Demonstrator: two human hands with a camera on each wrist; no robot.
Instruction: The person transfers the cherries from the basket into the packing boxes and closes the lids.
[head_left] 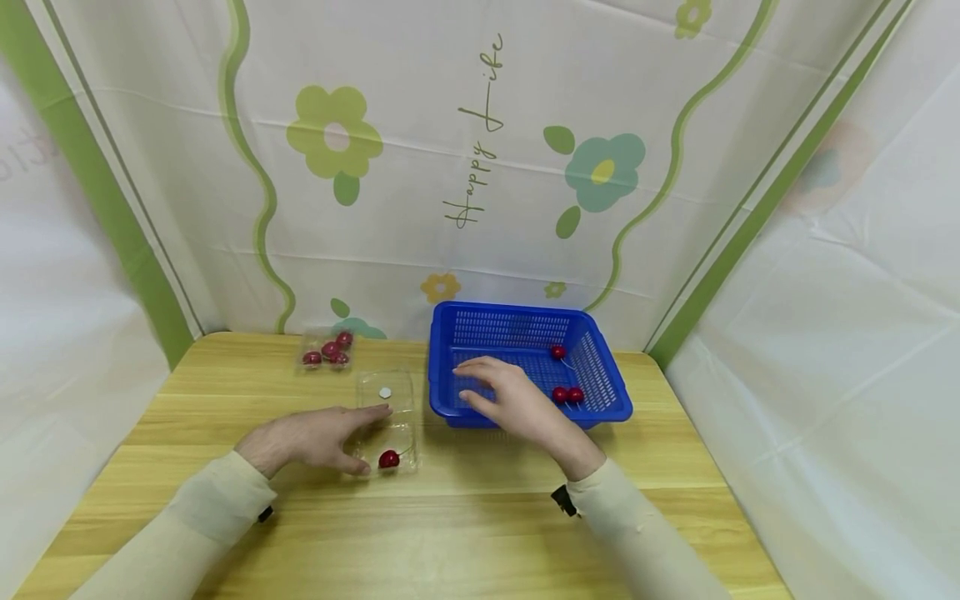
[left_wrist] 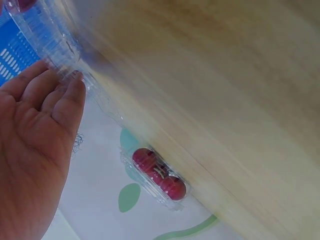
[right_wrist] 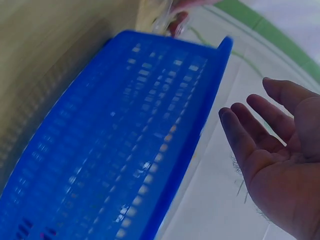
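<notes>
In the head view an opened clear plastic clamshell box (head_left: 403, 427) lies on the table with one dark red cherry (head_left: 389, 459) in its near half and a small white spot (head_left: 386, 392) in the far half. My left hand (head_left: 322, 437) is at the box's left side, thumb and fingers spread along it; the left wrist view shows the fingertips right at the plastic. Over the left front of a blue plastic basket (head_left: 531, 308) hovers my right hand (head_left: 506, 396), fingers loosely bent with nothing between them. Three cherries (head_left: 558, 352) with stems lie in the basket's right part.
A second clear box (head_left: 306, 340) holding several cherries (head_left: 331, 350) stands at the table's back left. White curtains (head_left: 420, 100) with printed flowers enclose the wooden table (head_left: 465, 525) at the back and both sides.
</notes>
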